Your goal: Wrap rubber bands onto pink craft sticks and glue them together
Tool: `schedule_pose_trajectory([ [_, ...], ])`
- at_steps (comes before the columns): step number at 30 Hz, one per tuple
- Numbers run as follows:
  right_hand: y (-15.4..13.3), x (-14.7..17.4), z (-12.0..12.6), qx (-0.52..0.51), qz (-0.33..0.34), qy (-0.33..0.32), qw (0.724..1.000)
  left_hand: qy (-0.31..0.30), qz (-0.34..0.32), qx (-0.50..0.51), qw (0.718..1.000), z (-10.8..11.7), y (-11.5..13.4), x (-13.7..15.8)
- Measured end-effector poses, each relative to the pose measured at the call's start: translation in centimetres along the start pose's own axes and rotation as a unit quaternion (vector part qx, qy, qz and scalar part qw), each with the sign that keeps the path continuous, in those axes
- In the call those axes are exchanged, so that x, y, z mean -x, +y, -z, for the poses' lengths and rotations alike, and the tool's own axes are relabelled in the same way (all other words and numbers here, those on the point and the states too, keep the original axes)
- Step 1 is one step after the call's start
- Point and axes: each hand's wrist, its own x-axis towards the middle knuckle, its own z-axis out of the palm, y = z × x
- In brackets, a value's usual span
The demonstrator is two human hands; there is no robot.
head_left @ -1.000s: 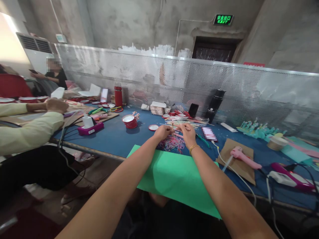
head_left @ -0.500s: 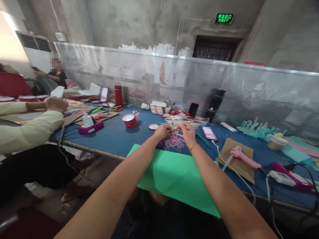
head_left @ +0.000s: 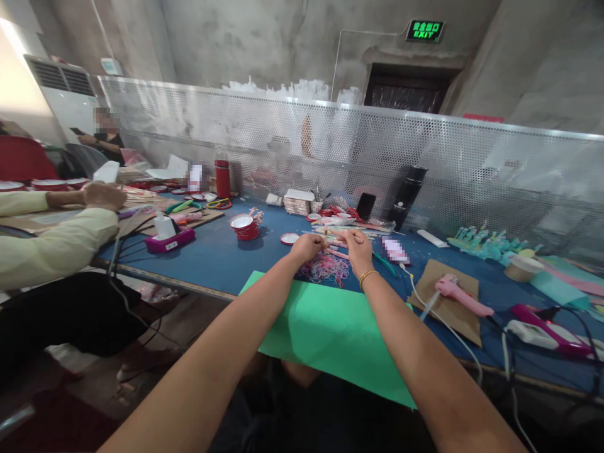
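Observation:
My left hand (head_left: 309, 247) is closed in a pinch, with a small thin stick-like piece (head_left: 325, 234) standing up at its fingertips. Facing it, a little apart, my right hand (head_left: 357, 250) has its fingers pressed together; what they hold, if anything, is too small to name. Under both hands lies a tangle of pink, purple and blue threads (head_left: 325, 269). A green sheet (head_left: 330, 330) lies in front of it, over the table edge and under my forearms. Pale strips (head_left: 377, 233) are spread just beyond my right hand.
On the blue table stand a stack of red-rimmed rings (head_left: 246, 228) and a single round white piece (head_left: 289, 239). A pink glue gun (head_left: 465, 297) rests on cardboard at right, near teal pliers (head_left: 384, 264), cables and a power strip (head_left: 554, 333). A co-worker's hand (head_left: 104, 195) is at left.
The small stick-like piece now stands upright at my left fingertips, where it was hard to see before. My hands stay almost in place; the view has shifted slightly.

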Motion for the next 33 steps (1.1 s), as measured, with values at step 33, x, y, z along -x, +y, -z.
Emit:
schedule_pose_trajectory([
  [33, 0.67, -0.19, -0.08, 0.04, 0.027, 0.007, 0.999, -0.006, -0.005, 0.019, 1.0, 0.47, 0.37, 0.6],
])
